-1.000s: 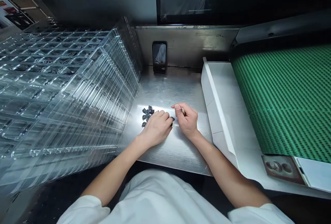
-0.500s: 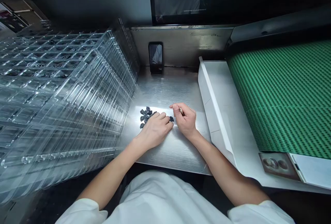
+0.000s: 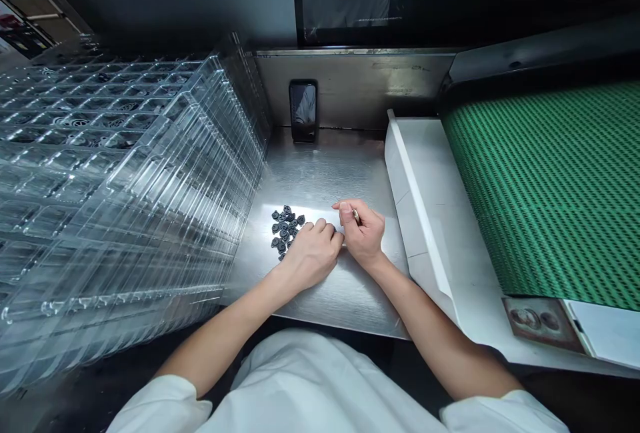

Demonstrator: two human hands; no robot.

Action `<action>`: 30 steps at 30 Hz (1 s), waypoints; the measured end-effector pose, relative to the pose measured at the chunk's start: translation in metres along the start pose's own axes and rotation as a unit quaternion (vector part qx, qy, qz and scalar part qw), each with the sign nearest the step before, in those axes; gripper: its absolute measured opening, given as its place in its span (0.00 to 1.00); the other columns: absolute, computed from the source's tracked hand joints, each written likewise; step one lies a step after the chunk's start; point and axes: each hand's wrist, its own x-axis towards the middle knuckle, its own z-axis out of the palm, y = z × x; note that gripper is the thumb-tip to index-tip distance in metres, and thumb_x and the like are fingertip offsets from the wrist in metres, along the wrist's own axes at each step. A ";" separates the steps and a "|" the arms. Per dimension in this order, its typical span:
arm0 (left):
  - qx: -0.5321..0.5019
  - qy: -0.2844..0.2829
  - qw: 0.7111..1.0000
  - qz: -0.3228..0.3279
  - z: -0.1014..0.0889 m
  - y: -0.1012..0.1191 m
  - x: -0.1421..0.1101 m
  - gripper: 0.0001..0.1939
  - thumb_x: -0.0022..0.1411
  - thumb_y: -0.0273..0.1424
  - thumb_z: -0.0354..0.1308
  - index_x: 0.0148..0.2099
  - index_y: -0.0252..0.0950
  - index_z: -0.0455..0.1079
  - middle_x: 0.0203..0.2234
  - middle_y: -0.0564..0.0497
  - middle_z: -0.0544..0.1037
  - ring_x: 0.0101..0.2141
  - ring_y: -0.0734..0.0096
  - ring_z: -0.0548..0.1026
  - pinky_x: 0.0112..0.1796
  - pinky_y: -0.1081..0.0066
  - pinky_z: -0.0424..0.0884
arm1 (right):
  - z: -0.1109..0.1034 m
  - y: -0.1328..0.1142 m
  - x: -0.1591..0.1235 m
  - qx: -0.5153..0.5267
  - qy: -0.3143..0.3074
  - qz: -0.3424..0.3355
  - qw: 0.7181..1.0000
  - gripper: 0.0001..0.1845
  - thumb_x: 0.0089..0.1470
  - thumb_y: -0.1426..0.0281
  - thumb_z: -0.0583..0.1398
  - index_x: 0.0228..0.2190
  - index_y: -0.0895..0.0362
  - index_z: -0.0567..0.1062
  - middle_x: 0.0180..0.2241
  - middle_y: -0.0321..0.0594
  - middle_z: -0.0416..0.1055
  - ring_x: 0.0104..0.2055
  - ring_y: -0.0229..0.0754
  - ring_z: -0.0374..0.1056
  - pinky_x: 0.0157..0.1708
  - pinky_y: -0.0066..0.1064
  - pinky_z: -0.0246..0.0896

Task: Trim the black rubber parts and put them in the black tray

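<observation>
My left hand (image 3: 313, 253) rests on the steel worktop (image 3: 325, 173), fingers curled and pressed against my right hand. Whatever its fingertips may hold is hidden. Just left of it lies a small pile of dark grey round parts (image 3: 284, 227). My right hand (image 3: 363, 229) is closed in a pinch around a thin metallic tool (image 3: 355, 215). The two hands touch at the fingertips.
A tall stack of clear plastic compartment trays (image 3: 125, 173) fills the left side. A black phone (image 3: 303, 109) leans on the back wall. A white chute (image 3: 425, 213) and a green conveyor belt (image 3: 550, 186) lie to the right. A brown card (image 3: 543, 323) sits near the belt's front.
My left hand has drawn its fingers in and slid right against my right hand; a dark part seen at its fingertips earlier is now hidden. More of the pile is uncovered.
</observation>
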 end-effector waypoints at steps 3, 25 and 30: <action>-0.010 0.006 1.000 -0.011 0.003 -0.001 -0.002 0.05 0.65 0.26 0.54 0.42 0.34 0.70 0.37 0.42 0.73 0.41 0.53 0.70 0.39 0.57 0.69 | -0.001 0.000 0.000 -0.009 0.006 0.010 1.000 0.20 0.71 0.57 0.55 0.34 0.54 0.80 0.21 0.34 0.69 0.23 0.38 0.65 0.29 0.31 0.61; -0.080 0.069 0.993 -0.059 0.006 -0.034 0.004 0.10 0.74 0.29 0.50 0.42 0.35 0.72 0.37 0.46 0.73 0.38 0.64 0.72 0.35 0.68 0.69 | -0.001 -0.001 0.001 0.002 -0.018 0.000 1.000 0.17 0.70 0.60 0.56 0.33 0.54 0.79 0.23 0.34 0.71 0.23 0.38 0.65 0.29 0.30 0.60; -0.091 0.035 0.995 -0.035 0.007 -0.031 0.013 0.08 0.72 0.31 0.55 0.44 0.33 0.73 0.40 0.43 0.76 0.42 0.59 0.75 0.37 0.65 0.73 | 0.000 -0.002 0.001 -0.002 -0.020 0.002 1.000 0.18 0.69 0.59 0.56 0.33 0.54 0.79 0.26 0.36 0.74 0.25 0.39 0.68 0.30 0.31 0.64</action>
